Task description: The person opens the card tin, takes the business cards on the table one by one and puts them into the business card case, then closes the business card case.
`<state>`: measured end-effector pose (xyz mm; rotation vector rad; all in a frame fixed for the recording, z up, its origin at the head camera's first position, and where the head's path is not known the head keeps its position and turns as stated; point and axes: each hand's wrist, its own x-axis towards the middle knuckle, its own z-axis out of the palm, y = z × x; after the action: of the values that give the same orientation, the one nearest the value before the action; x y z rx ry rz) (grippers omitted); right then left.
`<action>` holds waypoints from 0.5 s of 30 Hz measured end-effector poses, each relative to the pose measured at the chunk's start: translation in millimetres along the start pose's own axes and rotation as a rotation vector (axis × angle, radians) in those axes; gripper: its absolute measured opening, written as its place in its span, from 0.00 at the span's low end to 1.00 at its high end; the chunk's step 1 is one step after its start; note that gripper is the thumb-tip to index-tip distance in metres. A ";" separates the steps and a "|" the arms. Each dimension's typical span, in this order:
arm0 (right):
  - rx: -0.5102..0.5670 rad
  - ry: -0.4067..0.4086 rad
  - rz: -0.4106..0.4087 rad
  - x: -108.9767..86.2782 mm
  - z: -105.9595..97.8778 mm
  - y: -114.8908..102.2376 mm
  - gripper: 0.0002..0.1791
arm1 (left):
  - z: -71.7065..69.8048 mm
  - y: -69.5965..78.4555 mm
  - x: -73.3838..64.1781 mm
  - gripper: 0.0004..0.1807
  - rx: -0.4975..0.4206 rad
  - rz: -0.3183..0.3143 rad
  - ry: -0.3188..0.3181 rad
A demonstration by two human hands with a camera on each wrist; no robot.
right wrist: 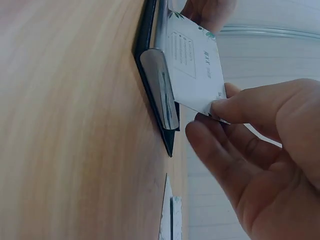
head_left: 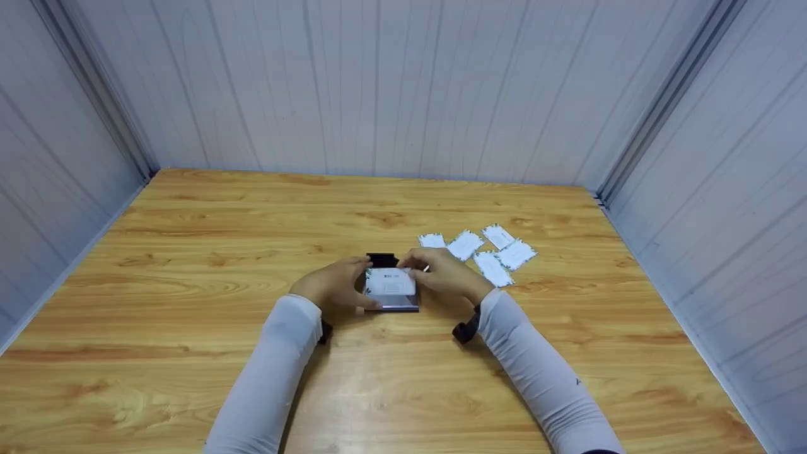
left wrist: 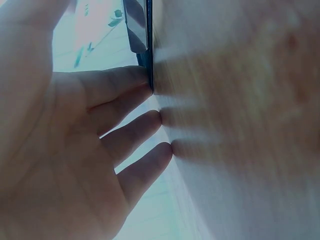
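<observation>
One card (right wrist: 195,62) pinched by right hand (head_left: 449,272) at one case (head_left: 400,302); case touched by left hand (head_left: 331,284), fingers spread. Five loose cards (head_left: 465,244) strewn on surface (head_left: 384,391).

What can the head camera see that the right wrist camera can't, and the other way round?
Only the head view: two long white fabric sleeves and the whole spread of five loose, leaf-edged white rectangular cards.

Only the right wrist view: the rounded, shiny end of the black-and-silver card holder.

Both: that holder, a white rectangular printed card at the right hand, the left hand and the brown wooden table.
</observation>
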<state>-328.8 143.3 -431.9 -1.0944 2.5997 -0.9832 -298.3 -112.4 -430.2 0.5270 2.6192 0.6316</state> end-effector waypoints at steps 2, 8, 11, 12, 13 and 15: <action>-0.013 -0.027 0.008 -0.9 0.7 0.4 0.12 | 0.4 -0.3 0.4 0.57 0.008 0.004 0.002; -0.030 -0.096 0.017 -2.5 1.2 1.3 0.13 | 0.7 -1.2 0.6 0.58 0.013 0.014 -0.003; -0.028 -0.121 0.008 -2.8 1.7 1.5 0.13 | 0.4 -0.9 -0.1 0.58 0.011 0.014 0.000; -0.029 -0.129 0.001 -2.7 2.1 1.6 0.12 | 0.5 -0.8 -0.4 0.57 0.006 0.011 0.002; -0.029 -0.136 -0.004 -2.7 2.4 1.4 0.12 | 0.4 -0.7 -0.7 0.57 0.001 0.005 0.003; -0.033 -0.147 -0.010 -2.8 3.0 1.1 0.12 | 0.7 -0.2 -1.0 0.57 -0.010 -0.004 0.004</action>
<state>-326.4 144.2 -435.2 -1.1427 2.5037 -0.8305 -297.1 -112.8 -430.6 0.5181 2.6191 0.6453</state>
